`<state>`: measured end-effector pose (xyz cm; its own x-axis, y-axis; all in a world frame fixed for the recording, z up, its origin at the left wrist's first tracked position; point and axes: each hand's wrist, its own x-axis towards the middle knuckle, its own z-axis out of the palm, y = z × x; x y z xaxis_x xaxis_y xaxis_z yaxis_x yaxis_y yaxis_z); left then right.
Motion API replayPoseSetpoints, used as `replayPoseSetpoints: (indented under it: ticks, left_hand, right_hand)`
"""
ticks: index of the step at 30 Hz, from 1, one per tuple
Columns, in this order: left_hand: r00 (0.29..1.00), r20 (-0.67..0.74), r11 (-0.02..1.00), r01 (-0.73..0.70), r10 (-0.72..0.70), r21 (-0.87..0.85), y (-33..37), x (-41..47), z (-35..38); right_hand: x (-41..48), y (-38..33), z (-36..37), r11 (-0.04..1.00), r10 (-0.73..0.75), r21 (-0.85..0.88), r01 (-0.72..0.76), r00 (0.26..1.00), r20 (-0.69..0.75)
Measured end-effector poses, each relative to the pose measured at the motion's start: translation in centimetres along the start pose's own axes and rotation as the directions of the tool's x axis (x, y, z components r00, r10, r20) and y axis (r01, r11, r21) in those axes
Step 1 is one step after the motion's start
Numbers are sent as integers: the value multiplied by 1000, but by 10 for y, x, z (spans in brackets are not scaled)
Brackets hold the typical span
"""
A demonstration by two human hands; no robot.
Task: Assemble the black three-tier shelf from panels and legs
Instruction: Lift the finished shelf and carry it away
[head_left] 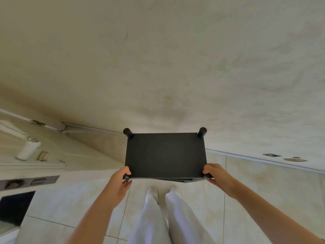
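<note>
The black shelf [165, 154] stands at the centre of the frame, seen from above, close to the pale wall [158, 59]. Two leg tops [128, 132] poke up at its far corners. The left hand [121, 180] curls around the near-left corner post; the right hand [215, 175] grips the near-right one. White trouser legs [168, 217] and shoes stand on the tiled floor [263, 191] below.

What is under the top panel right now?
Below the near edge of the top panel, only a sliver of lower panel edges shows. The panel covers everything else beneath it, so nothing more can be checked.
</note>
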<state>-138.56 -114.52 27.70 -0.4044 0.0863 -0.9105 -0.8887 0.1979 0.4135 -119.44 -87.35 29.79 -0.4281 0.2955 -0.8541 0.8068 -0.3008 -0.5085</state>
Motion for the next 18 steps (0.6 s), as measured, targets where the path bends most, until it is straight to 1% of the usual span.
replayPoseSetpoints:
  ticks: [2,7,11,15,18]
  left_hand:
    - [999,-24,1000,30,-30,2,-4,23,2]
    - [998,-32,998,53,-51,41,-10,67,7]
    - [997,-51,998,59,-58,31,-8,102,2]
    - [996,-51,996,74,-72,55,-12,128,-6]
    - [996,-49,992,77,-73,103,-18,145,-14]
  right_hand:
    - [22,8,7,1000,15,-26,-15,1000,-16]
    - [72,26,20,997,52,-51,-57,995,-89]
    - [104,36,34,997,73,-24,-75,994,-80]
    - [128,51,48,996,78,-35,-82,990,-118]
    - [139,63,59,996,79,-30,-84,988,-136]
